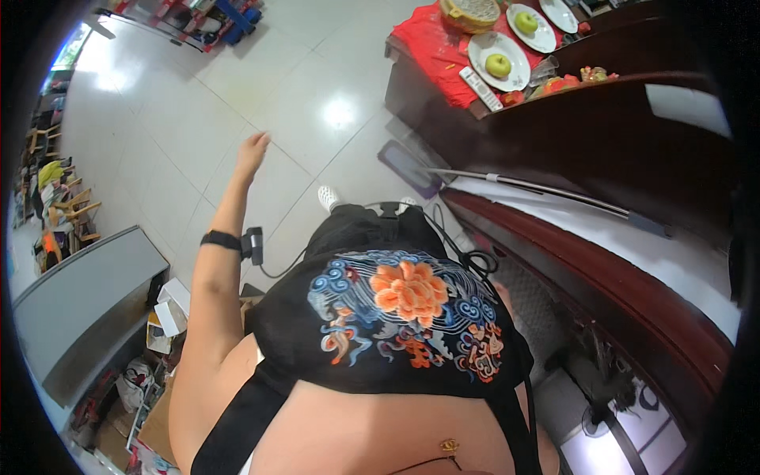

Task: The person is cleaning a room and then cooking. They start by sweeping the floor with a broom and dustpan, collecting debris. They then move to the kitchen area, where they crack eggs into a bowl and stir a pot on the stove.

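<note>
One hand shows clearly: left hand (253,154), reaching forward above the tiled floor (293,79), fingers gathered narrow; no object visible in it, but too small to tell if something is pinched. Right hand: cannot tell, body blocks it; only a sliver of skin beside the black top (285,317). Nearest sizeable item is the flat mop (408,168), ahead and to the right of the left hand, well apart from it. Mop head on the floor, pole slanting back along the dark wooden furniture (617,119), probably parked there to stay out of the walkway. Black strap (220,239) on the left forearm carries a small device (252,245), presumably fixed there to leave the fingers free; a cable runs from it toward the body.

Containers: counter upper right, red cloth (419,36) on top, likely to protect it. Near plate (479,49) holds one green apple (498,65), second plate (546,37) another; rims probably stop rolling. Third plate cut off, contents unclear. Round yellow basket (453,17) has pale contents, kind unclear. Remote (480,89) lies by the near plate, drinking glass (545,70) close by. Lower left: open white box (169,318), plastic bag (136,384), contents unreadable.
</note>
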A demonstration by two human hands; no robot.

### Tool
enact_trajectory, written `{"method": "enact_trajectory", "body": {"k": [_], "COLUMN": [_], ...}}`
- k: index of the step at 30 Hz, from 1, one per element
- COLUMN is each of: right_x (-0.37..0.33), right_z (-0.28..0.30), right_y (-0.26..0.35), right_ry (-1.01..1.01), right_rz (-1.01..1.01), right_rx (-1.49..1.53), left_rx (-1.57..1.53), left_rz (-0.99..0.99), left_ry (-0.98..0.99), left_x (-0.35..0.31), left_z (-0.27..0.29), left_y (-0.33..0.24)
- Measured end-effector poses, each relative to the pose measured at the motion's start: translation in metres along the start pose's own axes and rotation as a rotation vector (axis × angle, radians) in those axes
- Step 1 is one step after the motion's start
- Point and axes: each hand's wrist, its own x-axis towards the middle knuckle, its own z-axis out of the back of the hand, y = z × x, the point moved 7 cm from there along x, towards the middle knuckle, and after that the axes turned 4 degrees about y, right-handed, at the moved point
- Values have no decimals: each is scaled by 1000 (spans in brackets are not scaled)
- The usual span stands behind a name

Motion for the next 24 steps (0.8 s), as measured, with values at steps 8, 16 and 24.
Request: {"method": "enact_trajectory", "body": {"k": [8,16,24], "right_x": [-22,-27,39], "right_z": [114,99,108], "right_y": [262,368,421], "right_ry": [-171,-62,86], "right_rz": [333,637,854], "right_rx": [-131,-316,-513], "left_rx": [-335,-432,-429], "left_rz": [921,648,174], "left_ry": [-40,40,-62], "left_x": [-218,-193,-193], "left_z": [-6,-22,-39], "left_y": [297,209,70]}}
